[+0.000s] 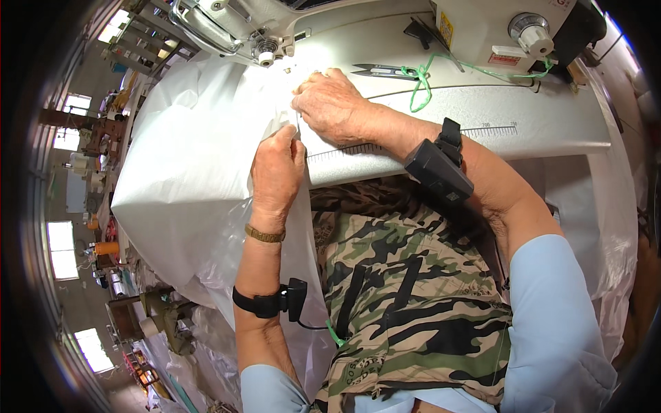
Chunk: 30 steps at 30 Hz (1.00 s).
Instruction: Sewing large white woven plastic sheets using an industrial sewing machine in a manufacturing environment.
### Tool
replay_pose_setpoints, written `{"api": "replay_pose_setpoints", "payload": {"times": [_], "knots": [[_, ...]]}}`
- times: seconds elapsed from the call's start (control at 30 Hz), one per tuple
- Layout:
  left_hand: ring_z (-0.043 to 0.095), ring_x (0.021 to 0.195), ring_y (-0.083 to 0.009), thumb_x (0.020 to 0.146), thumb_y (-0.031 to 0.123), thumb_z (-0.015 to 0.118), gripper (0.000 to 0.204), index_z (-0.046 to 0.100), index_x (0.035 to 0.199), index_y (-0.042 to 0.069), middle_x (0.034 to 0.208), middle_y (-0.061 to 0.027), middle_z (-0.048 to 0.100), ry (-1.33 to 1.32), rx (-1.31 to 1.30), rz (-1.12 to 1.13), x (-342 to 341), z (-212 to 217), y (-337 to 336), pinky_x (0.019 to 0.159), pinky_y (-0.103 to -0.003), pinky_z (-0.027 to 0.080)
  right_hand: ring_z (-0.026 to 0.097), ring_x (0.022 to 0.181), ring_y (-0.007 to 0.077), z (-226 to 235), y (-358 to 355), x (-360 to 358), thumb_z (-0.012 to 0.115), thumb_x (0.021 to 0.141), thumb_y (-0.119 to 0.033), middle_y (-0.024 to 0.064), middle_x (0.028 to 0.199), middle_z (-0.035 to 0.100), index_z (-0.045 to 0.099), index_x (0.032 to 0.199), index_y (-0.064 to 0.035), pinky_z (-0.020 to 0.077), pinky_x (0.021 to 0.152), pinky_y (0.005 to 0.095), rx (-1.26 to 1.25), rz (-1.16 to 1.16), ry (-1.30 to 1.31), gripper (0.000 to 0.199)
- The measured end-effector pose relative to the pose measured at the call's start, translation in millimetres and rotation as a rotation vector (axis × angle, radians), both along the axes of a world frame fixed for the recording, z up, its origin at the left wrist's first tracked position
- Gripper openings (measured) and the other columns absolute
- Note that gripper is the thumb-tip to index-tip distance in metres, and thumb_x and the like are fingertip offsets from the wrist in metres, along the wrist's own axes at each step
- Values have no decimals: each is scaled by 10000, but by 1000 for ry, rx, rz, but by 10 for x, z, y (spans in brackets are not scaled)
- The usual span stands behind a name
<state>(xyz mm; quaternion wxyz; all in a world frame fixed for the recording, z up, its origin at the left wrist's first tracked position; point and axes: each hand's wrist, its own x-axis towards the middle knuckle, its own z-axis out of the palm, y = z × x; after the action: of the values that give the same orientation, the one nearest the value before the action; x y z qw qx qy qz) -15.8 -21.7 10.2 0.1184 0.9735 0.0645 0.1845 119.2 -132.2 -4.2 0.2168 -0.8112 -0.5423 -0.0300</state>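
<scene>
Seated at a sewing machine (pixel 385 27), viewed from above. Left hand (pixel 277 172) closed on the near edge of a large sheet of thin white fabric (pixel 193 179), fingers pinched together on the fold just at the front edge of the machine table (pixel 482 117). Right hand (pixel 330 103) laid flat, palm down, fingers together, pressing the same fabric onto the table bed close below the needle area (pixel 265 51); no grip visible there, only downward pressure. Bulk of the fabric draped off the table to the left and down over the lap, with more clear and white sheeting heaped below. Small thread snips (pixel 379 69) resting on the table just right of the right hand, tied by a green cord (pixel 421 89) leading to the machine body. Printed ruler scale (pixel 413 141) along the table front, partly hidden by the right forearm. Black wrist devices on both forearms. Step judged in hand: aligning the fabric edge for stitching. Next move, as judged: edge held taut and straight while fed toward the needle, fingertips kept clear.
</scene>
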Motion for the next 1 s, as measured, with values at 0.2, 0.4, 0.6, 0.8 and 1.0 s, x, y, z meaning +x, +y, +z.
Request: {"api": "replay_pose_setpoints", "payload": {"times": [0.2, 0.4, 0.6, 0.8, 1.0], "knots": [[638, 713, -353, 886, 87, 604, 153, 659, 970, -28, 783, -197, 653, 9, -87, 77, 159, 8, 89, 710, -431, 510, 597, 1104, 285, -38, 92, -41, 532, 900, -138, 149, 1079, 673, 669, 1058, -10, 407, 942, 464, -7, 52, -34, 245], [662, 799, -368, 910, 102, 576, 150, 646, 945, -26, 839, -218, 676, 49, -126, 110, 315, 4, 144, 752, -447, 513, 570, 1139, 289, -66, 94, -42, 516, 921, -164, 171, 1119, 650, 657, 1085, 13, 395, 967, 467, 12, 52, -5, 279], [630, 656, -339, 878, 99, 615, 150, 685, 893, -32, 734, -213, 653, -10, -117, 144, 467, -22, 196, 662, -407, 493, 557, 1153, 290, -16, 53, -3, 467, 949, -156, 180, 1108, 646, 646, 1102, 24, 354, 1001, 459, 56, 47, 59, 297], [649, 681, -355, 873, 108, 616, 162, 684, 870, -39, 729, -215, 652, -141, -113, 111, 499, -73, 208, 684, -431, 503, 549, 1172, 287, -29, 31, 13, 461, 958, -161, 178, 1137, 641, 636, 1174, 37, 347, 1013, 457, 70, 38, -28, 342], [667, 779, -387, 893, 105, 608, 162, 692, 960, -18, 816, -226, 672, 71, 14, 146, 416, 257, -2, 730, -458, 521, 543, 1185, 288, 16, -6, 4, 451, 977, -178, 171, 1184, 629, 636, 1193, 32, 357, 1017, 455, 40, 40, -16, 354]]}}
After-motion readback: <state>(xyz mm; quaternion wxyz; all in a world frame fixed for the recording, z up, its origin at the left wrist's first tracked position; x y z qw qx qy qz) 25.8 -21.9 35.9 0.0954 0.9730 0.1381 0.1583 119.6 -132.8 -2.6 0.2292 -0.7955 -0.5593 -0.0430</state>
